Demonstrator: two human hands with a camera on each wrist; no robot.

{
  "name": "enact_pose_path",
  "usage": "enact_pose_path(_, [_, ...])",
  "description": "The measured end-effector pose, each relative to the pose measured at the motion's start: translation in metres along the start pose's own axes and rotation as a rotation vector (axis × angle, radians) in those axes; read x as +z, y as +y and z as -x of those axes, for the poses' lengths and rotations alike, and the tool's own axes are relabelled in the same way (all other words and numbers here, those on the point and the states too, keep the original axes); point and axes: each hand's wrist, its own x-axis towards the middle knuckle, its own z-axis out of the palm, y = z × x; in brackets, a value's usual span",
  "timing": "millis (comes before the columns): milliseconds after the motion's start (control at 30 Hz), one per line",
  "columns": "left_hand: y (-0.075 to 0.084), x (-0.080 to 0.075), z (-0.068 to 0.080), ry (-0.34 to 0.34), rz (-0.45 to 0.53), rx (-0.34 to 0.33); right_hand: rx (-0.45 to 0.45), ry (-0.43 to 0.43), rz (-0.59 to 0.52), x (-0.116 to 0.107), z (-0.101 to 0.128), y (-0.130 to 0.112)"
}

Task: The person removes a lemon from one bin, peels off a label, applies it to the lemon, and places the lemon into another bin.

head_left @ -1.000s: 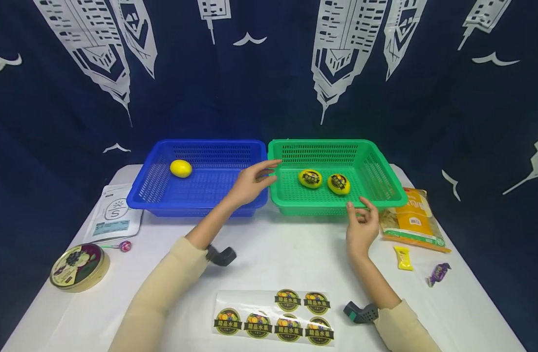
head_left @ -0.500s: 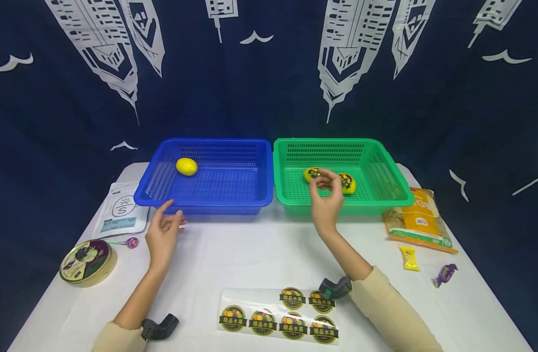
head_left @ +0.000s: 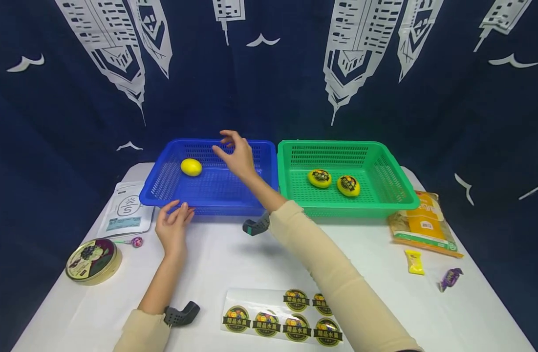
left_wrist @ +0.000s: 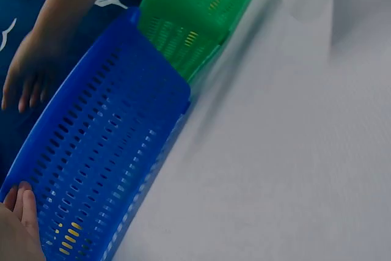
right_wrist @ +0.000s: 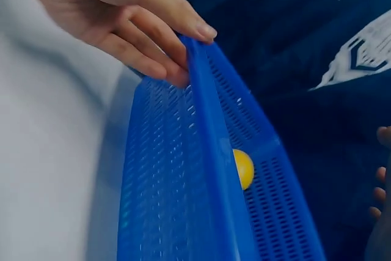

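Landmark for all positions: the blue basket (head_left: 211, 178), standing on the white table (head_left: 233, 254).

Left of the basket lie a white pouch (head_left: 127, 211), a lollipop (head_left: 136, 242) and a round tin (head_left: 93, 260).

The left hand (head_left: 174, 229) rests at the basket's near left rim, fingers straight and laid against the slotted wall; it grips nothing.

Inside the basket, towards its far left corner, lies one plain yellow lemon (head_left: 191, 167), clear of the walls.

The right hand (head_left: 235, 154) hovers over the basket's middle, right of the lemon and apart from it, fingers spread and relaxed, holding nothing.

Handling judgement: the lemon looks small, light, firm and smooth-skinned; being rounded, it may roll on the perforated floor. A grasp from above across its short axis, thumb opposing fingers, appears soundest.

Touching the basket's right side stands a green basket (head_left: 383, 168) with two labelled lemons (head_left: 319, 178). In front of the blue basket lies a sticker sheet (head_left: 279, 322).
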Motion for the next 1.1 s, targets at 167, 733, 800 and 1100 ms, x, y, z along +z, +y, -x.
enact_pose_path(167, [0.005, 0.0, -0.003, 0.077, 0.045, -0.026, 0.103, -0.169, 0.104, 0.046, -0.019, 0.009])
enact_pose_path(733, [0.004, -0.001, -0.005, 0.056, -0.005, -0.066, 0.201, -0.536, 0.356, 0.11, -0.035, 0.044])
enact_pose_path(800, [0.005, -0.001, -0.005, 0.054, -0.006, -0.061, 0.192, -0.569, 0.357, 0.114, -0.038, 0.046])
enact_pose_path(1100, [0.008, -0.001, -0.009, 0.04, 0.026, -0.051, 0.16, -0.68, 0.417, 0.123, -0.047, 0.05])
